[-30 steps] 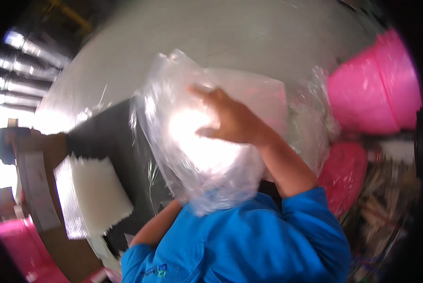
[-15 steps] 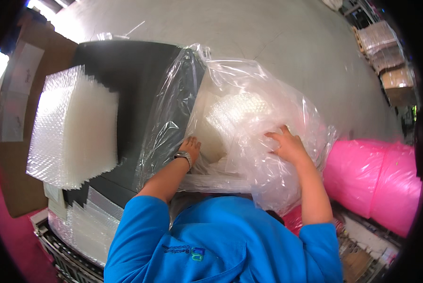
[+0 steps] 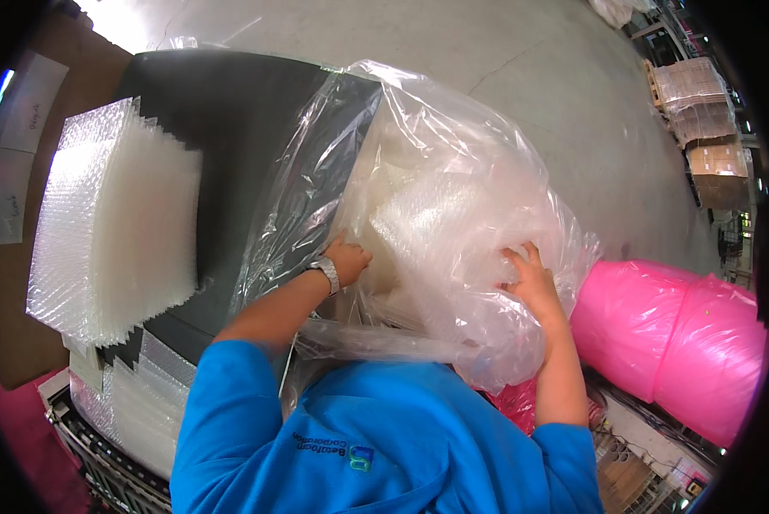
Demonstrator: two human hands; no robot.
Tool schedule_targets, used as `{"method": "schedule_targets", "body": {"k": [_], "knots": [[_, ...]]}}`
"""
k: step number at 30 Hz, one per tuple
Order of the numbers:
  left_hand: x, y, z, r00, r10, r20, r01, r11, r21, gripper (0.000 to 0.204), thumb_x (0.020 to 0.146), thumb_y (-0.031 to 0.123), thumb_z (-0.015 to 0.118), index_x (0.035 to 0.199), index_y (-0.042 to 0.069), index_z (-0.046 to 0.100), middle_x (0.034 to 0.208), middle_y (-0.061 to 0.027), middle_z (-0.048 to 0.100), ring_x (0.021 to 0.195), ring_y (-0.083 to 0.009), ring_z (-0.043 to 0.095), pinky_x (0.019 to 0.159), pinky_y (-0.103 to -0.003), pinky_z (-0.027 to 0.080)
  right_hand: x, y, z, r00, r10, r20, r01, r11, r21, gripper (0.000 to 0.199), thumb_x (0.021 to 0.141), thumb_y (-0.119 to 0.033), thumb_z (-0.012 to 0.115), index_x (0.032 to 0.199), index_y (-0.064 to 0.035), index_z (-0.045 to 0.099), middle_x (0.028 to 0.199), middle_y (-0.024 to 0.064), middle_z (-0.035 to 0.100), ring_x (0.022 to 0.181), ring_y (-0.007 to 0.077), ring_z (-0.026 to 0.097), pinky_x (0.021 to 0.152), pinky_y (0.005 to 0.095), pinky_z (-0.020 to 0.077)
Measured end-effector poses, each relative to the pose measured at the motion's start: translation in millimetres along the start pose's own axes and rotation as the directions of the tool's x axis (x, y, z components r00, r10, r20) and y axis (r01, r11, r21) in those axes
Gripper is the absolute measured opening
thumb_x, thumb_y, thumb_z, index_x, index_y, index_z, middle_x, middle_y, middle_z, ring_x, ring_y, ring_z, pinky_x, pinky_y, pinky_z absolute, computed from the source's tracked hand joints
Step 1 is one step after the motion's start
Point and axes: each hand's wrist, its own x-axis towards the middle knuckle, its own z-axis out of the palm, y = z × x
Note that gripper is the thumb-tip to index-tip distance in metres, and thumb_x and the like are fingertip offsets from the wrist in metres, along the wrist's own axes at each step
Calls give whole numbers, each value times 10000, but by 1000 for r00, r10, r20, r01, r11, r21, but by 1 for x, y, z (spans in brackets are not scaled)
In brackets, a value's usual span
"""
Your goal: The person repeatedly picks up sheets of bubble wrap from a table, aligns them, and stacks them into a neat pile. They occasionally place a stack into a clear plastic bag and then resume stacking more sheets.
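Observation:
A large clear plastic bag (image 3: 470, 330) spreads over the right part of the dark table, with a stack of bubble wrap sheets (image 3: 418, 214) inside it. My left hand (image 3: 347, 259), a metal-band watch at its wrist, is closed on the film at the bag's left side. Spread fingers of my right hand (image 3: 530, 278) rest against the crumpled film on the other side. Part of the bag lies against my blue shirt, and its folds blur the sheets' near edges.
On the left of the dark tabletop (image 3: 230, 128) stands a tall stack of bubble wrap sheets (image 3: 144, 223). More sheets (image 3: 140, 411) sit in a black crate (image 3: 93, 467) below. A pink wrapped roll (image 3: 658, 334) lies at right; a cardboard panel (image 3: 50, 291) borders the left.
My left hand has curled from flat fingers into a grip on the film. The bag's upper film has shifted over the sheets, and my right hand has moved slightly. The whole view has tilted.

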Motion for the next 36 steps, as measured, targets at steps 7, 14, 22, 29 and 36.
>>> {"method": "schedule_targets", "body": {"k": [7,14,22,29,36], "knots": [[-50,47,-126,872,-449,-194,51,478,-877,79,831,125,477,828,49,496,691,-25,540,623,-131,502,549,-298,383,9,21,5,792,-324,-517,279,946,-165,332,721,-79,621,1044,-120,556,1112,115,518,907,293,532,816,393,411],[-92,39,-179,570,-756,-323,-418,71,-906,184,802,113,469,627,75,428,579,56,361,548,-33,340,502,-203,281,1,11,-54,824,383,-418,464,-32,885,282,832,-158,504,1090,-45,508,1058,73,526,929,209,514,815,333,424],[-88,27,-197,311,-908,-279,-692,-15,-722,201,808,191,558,644,89,503,565,-33,517,512,-132,481,543,-272,408,-51,12,-242,535,-382,-754,676,-342,653,402,855,-274,462,1180,-39,472,1125,91,513,1034,228,483,904,380,382],[-98,11,-188,395,-874,-282,-655,-53,-753,241,819,209,565,628,97,469,531,-23,481,486,-133,461,566,-287,413,24,32,-175,356,478,-803,658,482,579,435,817,-285,494,1172,-34,472,1054,103,552,930,241,531,871,450,414],[-101,-6,-187,390,-826,-407,-597,110,-795,157,763,163,570,665,61,503,593,-24,509,534,-165,496,565,-333,427,-62,-33,-251,431,374,-821,887,-10,461,451,818,-281,497,1187,-25,455,1125,128,521,1033,287,498,897,454,400]]}}
